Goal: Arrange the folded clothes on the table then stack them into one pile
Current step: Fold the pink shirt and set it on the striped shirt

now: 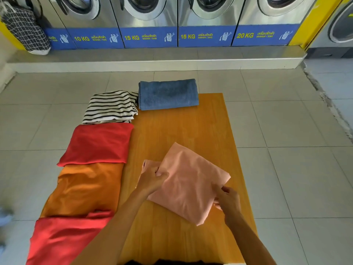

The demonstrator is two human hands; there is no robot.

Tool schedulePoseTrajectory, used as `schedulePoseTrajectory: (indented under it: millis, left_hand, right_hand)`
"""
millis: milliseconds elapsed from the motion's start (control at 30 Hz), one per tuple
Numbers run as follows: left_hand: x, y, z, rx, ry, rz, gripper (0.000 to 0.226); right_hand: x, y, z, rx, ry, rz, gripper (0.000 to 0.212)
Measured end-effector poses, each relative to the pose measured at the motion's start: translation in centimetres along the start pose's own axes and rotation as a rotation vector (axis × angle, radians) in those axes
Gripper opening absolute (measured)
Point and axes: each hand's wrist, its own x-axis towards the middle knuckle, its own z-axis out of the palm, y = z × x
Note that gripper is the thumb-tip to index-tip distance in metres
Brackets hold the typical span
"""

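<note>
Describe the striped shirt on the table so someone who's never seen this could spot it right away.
Start at the wooden table in front of the washers. A column of folded clothes runs down its left edge; the striped shirt is the farthest in that column, beyond the red piece and beside the blue towel. It alone has black and white stripes; the rest are plain.

We stand in a laundry room with a floor point(286, 131) of large pale grey tiles. Along the far side we see a row of steel washing machines point(149, 16) with round doors, set on a low raised step point(152, 62). Blue labels point(149, 37) across their fronts read 10 KG, 15 KG, 15 KG and 20 KG. A yellow post point(313, 22) stands at the right end of the row. At the far left a black-and-white checked bag point(24, 29) hangs. The light is bright and even.
</note>
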Motion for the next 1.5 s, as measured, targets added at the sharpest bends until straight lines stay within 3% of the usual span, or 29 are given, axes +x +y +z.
schedulePoseTrajectory:
  millis: [167, 300, 367, 500, 633, 700, 767, 867, 1000, 1100, 1167, 1267, 1500]
  left_hand:
    - [-0.1, 0.0, -0.4, -0.058, -0.032, -0.035, 0.007]
    - [0.3, -0.1, -1.0, -0.043, -0.050, -0.095, 0.049]
    - [0.3, 0.1, -1.3, -0.039, -0.067, -0.102, 0.057]
    - [0.4, 0.2, -1.7, -0.099, -0.071, -0.135, 0.050]
    - [0.9, -0.7, -1.9, -0.252, -0.096, -0.189, 0.100]
    - [0.7, -0.9, -1.9, -0.277, -0.128, -0.163, 0.108]
    - [0.6, -1.2, -1.7, -0.286, -0.172, -0.130, 0.107]
    - [0.5, -1.5, -1.6, -0.304, -0.213, -0.097, 0.095]
    - [0.5, -1.7, -1.2, -0.317, -0.220, -0.068, 0.084]
    - [0.2, -1.0, -0.9, -0.004, -0.093, 0.035, 0.097]
    - [0.4, -0.1, -0.6, 0.247, -0.017, 0.102, 0.105]
    - [0.9, 1.5, -0.2, 0.486, -0.025, 0.204, 0.090]
    - [1.5, 3.7, 0.3, 0.648, -0.117, 0.357, 0.047]
  right_hand:
    - [0.2, -1.2, 0.6, 0.065, -0.121, -0.063, 0.038]
    - [0.0, -2.2, 1.7, 0.091, -0.191, -0.086, 0.058]
    - [-0.3, -2.8, 1.8, 0.081, -0.234, -0.104, 0.060]
    - [-1.1, -3.5, 1.0, -0.100, -0.352, -0.255, 0.062]
    - [-2.8, -3.6, 0.3, -0.454, -0.376, -0.507, 0.050]
    - [-3.6, -3.2, 0.3, -0.539, -0.394, -0.628, 0.049]
    - [-3.9, -2.2, 0.4, -0.565, -0.422, -0.708, 0.044]
    - [-4.1, -1.4, 0.6, -0.577, -0.406, -0.680, 0.041]
    - [-4.3, -2.0, 0.5, -0.464, -0.265, -0.632, 0.085]
    - [-3.7, -2.9, 0.2, -0.454, -0.156, -0.628, 0.107]
    - [-3.1, -3.4, -0.3, -0.463, -0.139, -0.634, 0.105]
    - [-2.6, -4.0, -0.9, -0.503, -0.176, -0.676, 0.089]
    - [-1.7, -4.0, -1.8, -0.525, -0.241, -0.619, 0.063]
